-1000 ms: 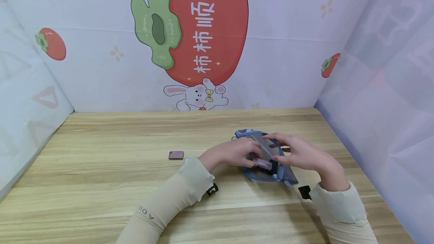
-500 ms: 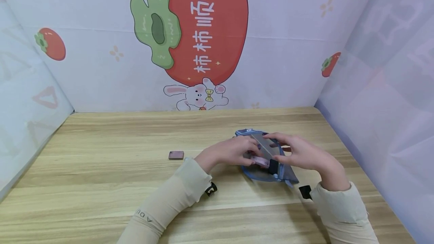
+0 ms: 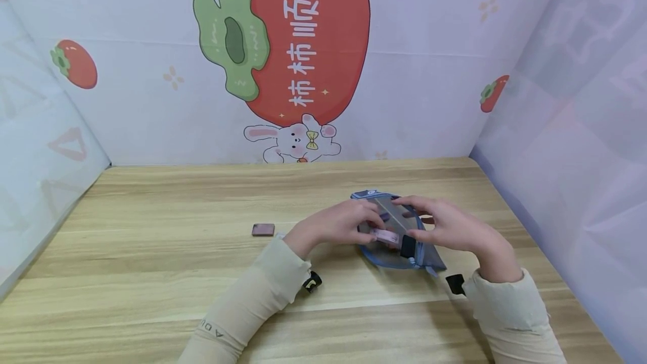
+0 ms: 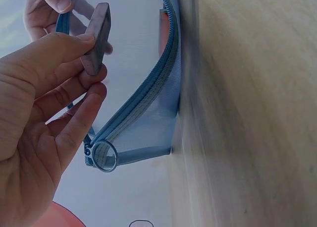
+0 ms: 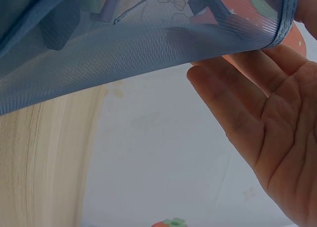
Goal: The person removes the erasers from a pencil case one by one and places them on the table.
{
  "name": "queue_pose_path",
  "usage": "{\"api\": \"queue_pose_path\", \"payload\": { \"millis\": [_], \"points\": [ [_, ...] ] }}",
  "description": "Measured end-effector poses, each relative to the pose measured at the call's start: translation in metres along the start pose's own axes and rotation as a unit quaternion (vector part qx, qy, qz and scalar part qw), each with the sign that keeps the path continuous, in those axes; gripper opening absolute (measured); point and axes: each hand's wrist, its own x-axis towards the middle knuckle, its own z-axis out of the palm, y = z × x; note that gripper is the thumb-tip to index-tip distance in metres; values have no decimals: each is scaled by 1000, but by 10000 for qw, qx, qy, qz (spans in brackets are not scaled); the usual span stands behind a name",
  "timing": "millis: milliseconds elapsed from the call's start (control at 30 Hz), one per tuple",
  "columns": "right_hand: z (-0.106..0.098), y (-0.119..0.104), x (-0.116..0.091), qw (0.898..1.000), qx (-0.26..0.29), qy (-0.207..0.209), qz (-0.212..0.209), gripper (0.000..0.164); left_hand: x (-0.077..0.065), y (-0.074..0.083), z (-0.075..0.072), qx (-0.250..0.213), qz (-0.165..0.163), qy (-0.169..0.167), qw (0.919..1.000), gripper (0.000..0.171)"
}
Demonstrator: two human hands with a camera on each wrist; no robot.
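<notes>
Left hand [image 3: 343,223] pinches block [image 3: 386,236] at mouth of pouch [image 3: 393,215], between hands. Versus 1.0 s ago, block shifted leftward, away from right hand [image 3: 447,226], which holds pouch rim, unchanged. Pink tile [image 3: 263,230] unmoved on counter [image 3: 167,251], left of left hand.

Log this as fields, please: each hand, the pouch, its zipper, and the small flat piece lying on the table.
left hand: pinching a small pinkish block at the pouch's mouth
right hand: holding the pouch's edge
pouch: see-through mesh, blue trim
zipper: open
flat piece: pinkish, on the wooden table
</notes>
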Motion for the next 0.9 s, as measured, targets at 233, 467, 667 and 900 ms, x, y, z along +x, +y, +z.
{"api": "queue_pose_path", "payload": {
  "millis": [233,467,667,900],
  "points": [
    [-1,-1,0,10000,-36,-25,-21,55,-5,-1,-3,-68,-111,57,9999,24],
    [0,-1,2,10000,-56,-5,8,56,-11,-3,-7,-99,-172,141,9997,23],
    [0,-1,2,10000,-29,-14,-37,57,-16,-3,-11,-89,-140,220,9996,22],
    [1,-1,2,10000,-3,-29,-38,57,-21,-1,-15,-147,-200,248,9994,23]
  ]
}}
